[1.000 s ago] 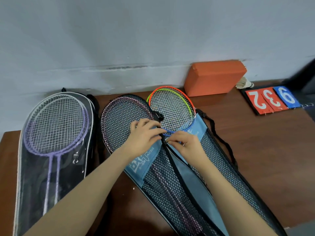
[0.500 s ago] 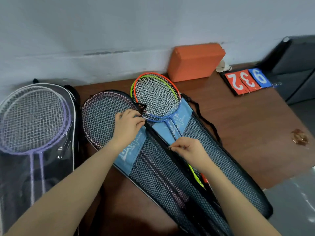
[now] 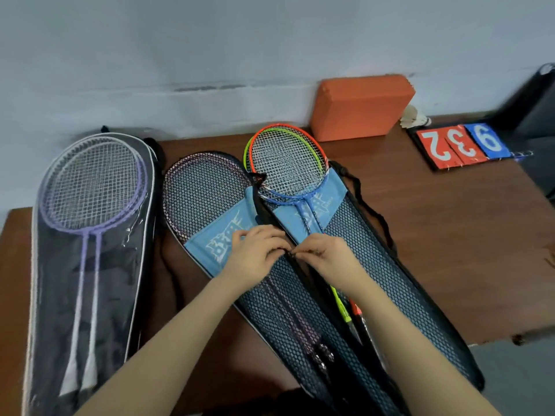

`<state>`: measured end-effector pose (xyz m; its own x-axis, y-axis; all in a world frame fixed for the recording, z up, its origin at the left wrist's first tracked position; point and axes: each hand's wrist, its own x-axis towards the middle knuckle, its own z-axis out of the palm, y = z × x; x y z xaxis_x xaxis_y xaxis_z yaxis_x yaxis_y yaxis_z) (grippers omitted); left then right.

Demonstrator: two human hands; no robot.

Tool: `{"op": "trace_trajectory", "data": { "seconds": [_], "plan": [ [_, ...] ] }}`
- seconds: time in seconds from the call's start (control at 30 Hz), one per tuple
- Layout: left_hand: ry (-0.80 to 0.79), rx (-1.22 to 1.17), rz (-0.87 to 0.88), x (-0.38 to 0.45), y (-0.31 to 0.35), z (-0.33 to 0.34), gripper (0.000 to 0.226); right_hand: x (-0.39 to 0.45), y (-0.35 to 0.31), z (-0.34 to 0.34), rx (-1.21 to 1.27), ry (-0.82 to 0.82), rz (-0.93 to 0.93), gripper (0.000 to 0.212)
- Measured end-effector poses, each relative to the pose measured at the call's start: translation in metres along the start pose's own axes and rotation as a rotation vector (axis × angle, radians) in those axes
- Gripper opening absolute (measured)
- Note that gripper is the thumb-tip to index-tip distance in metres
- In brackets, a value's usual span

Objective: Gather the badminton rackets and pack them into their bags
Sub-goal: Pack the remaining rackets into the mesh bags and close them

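Mesh bag [image 3: 375, 265] — heads toward wall, handles toward viewer — left hand [image 3: 255, 259], right hand [image 3: 330, 256] pinching its zipper edge.

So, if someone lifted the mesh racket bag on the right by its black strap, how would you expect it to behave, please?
The mesh racket bag looks soft, so it would probably sag except where the rackets stiffen it. Since the orange and green racket heads stick out of its open top, they might slide if it tips. The black strap looks thin and limp, so the bag would likely swing.

Both hands [image 3: 292, 253] fingertip to fingertip, pinched, forearms converging
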<state>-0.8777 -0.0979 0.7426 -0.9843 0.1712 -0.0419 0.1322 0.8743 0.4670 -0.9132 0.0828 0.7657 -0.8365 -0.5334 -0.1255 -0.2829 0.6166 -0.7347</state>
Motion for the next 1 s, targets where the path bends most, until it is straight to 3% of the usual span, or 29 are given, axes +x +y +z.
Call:
{"op": "trace_trajectory", "data": {
  "seconds": [0.2, 0.4, 0.47, 0.57, 0.63, 0.8, 1.0],
  "plan": [
    [0.162, -0.195, -0.246, 0.005, 0.003, 0.011, 0.019, -0.043, 0.021, -0.013, 0.118, 0.011, 0.008, 0.012],
    [0.274, -0.198, -0.405, 0.0, 0.027, 0.024, 0.022, -0.087, 0.042, -0.031, 0.213, -0.042, 0.001, 0.011],
    [0.228, -0.153, -0.369, -0.008, 0.039, 0.025, 0.026, -0.094, 0.044, -0.029, 0.227, -0.013, -0.026, 0.012],
    [0.017, 0.004, -0.034, -0.026, 0.061, 0.027, 0.03, -0.098, 0.047, -0.019, 0.22, 0.06, -0.066, 0.012],
    [-0.079, 0.06, 0.044, -0.039, 0.073, 0.031, 0.027, -0.098, 0.048, -0.01, 0.195, 0.091, -0.099, 0.012],
    [0.151, 0.061, -0.119, -0.051, 0.09, 0.038, 0.018, -0.105, 0.045, -0.008, 0.162, 0.134, -0.155, 0.012],
    [0.239, 0.003, -0.318, -0.037, 0.103, 0.05, 0.021, -0.137, 0.054, -0.036, 0.189, 0.021, -0.107, 0.01]
  ]
}}
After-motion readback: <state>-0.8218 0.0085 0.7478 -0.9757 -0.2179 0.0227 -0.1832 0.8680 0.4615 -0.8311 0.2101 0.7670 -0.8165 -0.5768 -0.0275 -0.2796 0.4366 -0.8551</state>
